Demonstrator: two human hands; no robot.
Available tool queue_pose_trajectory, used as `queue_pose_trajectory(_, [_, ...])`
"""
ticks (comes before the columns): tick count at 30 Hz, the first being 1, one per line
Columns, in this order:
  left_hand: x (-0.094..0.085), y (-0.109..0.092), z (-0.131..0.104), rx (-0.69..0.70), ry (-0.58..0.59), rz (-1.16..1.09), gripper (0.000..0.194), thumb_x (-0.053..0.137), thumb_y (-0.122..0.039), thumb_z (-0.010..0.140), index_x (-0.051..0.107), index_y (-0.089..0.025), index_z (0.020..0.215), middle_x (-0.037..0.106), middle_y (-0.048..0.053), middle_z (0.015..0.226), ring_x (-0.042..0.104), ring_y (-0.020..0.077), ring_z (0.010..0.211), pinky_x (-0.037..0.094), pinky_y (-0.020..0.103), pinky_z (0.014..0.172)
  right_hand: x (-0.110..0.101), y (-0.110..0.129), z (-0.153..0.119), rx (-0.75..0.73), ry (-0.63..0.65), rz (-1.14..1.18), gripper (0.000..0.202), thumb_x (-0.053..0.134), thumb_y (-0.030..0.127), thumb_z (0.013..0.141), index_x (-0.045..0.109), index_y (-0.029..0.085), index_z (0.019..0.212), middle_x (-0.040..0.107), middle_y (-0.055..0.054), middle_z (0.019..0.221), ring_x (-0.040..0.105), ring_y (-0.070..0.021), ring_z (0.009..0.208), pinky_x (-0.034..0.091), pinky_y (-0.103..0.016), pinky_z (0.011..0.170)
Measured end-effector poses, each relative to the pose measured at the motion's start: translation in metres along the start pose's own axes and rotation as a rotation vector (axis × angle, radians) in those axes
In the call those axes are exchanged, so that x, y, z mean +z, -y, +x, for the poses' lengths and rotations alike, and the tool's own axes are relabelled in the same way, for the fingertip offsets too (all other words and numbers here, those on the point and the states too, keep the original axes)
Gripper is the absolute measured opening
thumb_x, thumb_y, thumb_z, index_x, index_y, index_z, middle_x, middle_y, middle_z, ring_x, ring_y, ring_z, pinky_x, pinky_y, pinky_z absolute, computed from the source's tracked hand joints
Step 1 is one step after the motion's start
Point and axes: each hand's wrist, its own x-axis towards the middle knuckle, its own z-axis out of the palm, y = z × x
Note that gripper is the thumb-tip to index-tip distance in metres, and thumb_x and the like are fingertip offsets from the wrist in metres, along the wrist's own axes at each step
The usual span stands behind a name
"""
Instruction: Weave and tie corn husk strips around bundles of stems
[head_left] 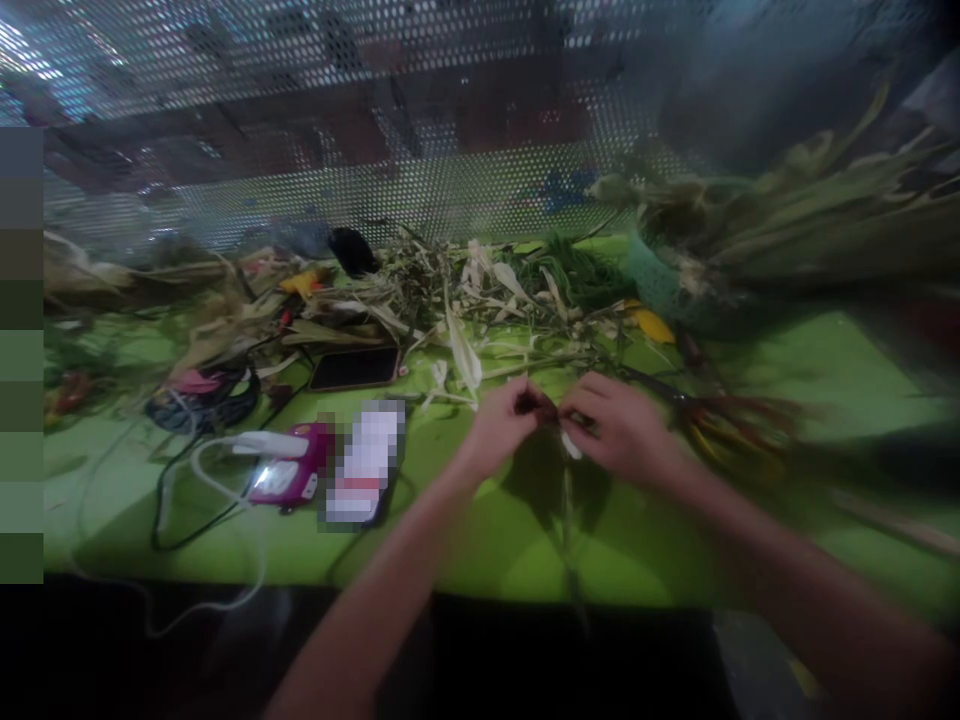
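Over the green tabletop, my left hand [510,420] and my right hand [615,428] meet with their fingertips almost touching. Both are closed in a pinch. A small whitish piece [571,445], perhaps a strip of dried husk, sticks out below the right fingers. From there a thin pale stem [568,505] hangs down toward the table's front edge, blurred at its lower end. What lies right between the fingertips is dark and hard to make out. Just behind the hands lie pale dried corn husks [463,350].
Left of the hands lie a lit phone [366,465], a dark phone [354,369] and a magenta power strip [289,470] with a white plug and cables. Dried plant scraps [420,275] line the back. A green basket [656,275] with long dried leaves stands right, near reddish stems [742,420].
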Motion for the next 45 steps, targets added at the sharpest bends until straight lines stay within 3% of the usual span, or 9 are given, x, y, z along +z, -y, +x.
queue_pose_trajectory(4, [0.000, 0.001, 0.000, -0.006, -0.016, 0.001, 0.008, 0.065, -0.010, 0.068, 0.064, -0.015, 0.075, 0.064, 0.000, 0.072, 0.058, 0.0116, 0.070, 0.044, 0.024, 0.068, -0.001, -0.001, 0.000, -0.010, 0.011, 0.053, 0.008, 0.059, 0.020, 0.087, 0.066, 0.020, 0.085, 0.062, -0.005, 0.086, 0.058, -0.0169, 0.075, 0.040, -0.028, 0.064])
queue_pose_trajectory(10, [0.003, -0.006, -0.003, -0.006, -0.094, 0.112, 0.009, 0.066, -0.010, 0.066, 0.064, -0.015, 0.073, 0.064, -0.001, 0.070, 0.056, 0.0114, 0.068, 0.043, 0.024, 0.067, 0.003, -0.003, 0.001, 0.200, 0.025, 0.169, 0.003, 0.063, 0.021, 0.083, 0.065, 0.019, 0.086, 0.065, -0.003, 0.084, 0.059, -0.0155, 0.069, 0.039, -0.027, 0.060])
queue_pose_trajectory(18, [0.006, -0.008, -0.006, 0.078, -0.120, 0.271, 0.011, 0.063, -0.011, 0.069, 0.066, -0.015, 0.078, 0.068, 0.001, 0.077, 0.062, 0.0145, 0.076, 0.048, 0.028, 0.074, 0.006, -0.005, 0.005, 0.267, 0.065, 0.281, 0.003, 0.064, 0.017, 0.079, 0.067, 0.018, 0.081, 0.064, -0.001, 0.076, 0.057, -0.0152, 0.068, 0.038, -0.025, 0.059])
queue_pose_trajectory(30, [0.011, -0.010, -0.010, 0.360, -0.191, 0.722, 0.018, 0.061, -0.006, 0.076, 0.068, -0.021, 0.084, 0.073, 0.000, 0.087, 0.066, 0.0169, 0.084, 0.047, 0.032, 0.080, 0.018, -0.011, 0.003, 0.293, -0.054, 0.407, 0.005, 0.065, 0.015, 0.077, 0.066, 0.019, 0.080, 0.063, -0.003, 0.085, 0.057, -0.0172, 0.074, 0.042, -0.028, 0.065])
queue_pose_trajectory(38, [0.010, -0.004, -0.008, 0.535, -0.252, 0.687, 0.014, 0.061, -0.011, 0.084, 0.068, -0.022, 0.086, 0.075, 0.001, 0.091, 0.069, 0.0164, 0.089, 0.048, 0.032, 0.084, 0.017, -0.013, 0.005, 0.335, -0.082, 0.635, 0.013, 0.065, 0.016, 0.080, 0.074, 0.021, 0.088, 0.069, -0.004, 0.087, 0.062, -0.0188, 0.079, 0.047, -0.032, 0.072])
queue_pose_trajectory(45, [0.010, -0.008, -0.009, 0.558, -0.257, 0.713, 0.014, 0.062, -0.010, 0.083, 0.069, -0.022, 0.084, 0.076, 0.001, 0.091, 0.069, 0.0174, 0.089, 0.048, 0.033, 0.083, 0.017, -0.015, 0.005, 0.340, -0.103, 0.681, 0.008, 0.070, 0.021, 0.079, 0.074, 0.022, 0.085, 0.067, -0.003, 0.086, 0.061, -0.0180, 0.078, 0.048, -0.032, 0.070])
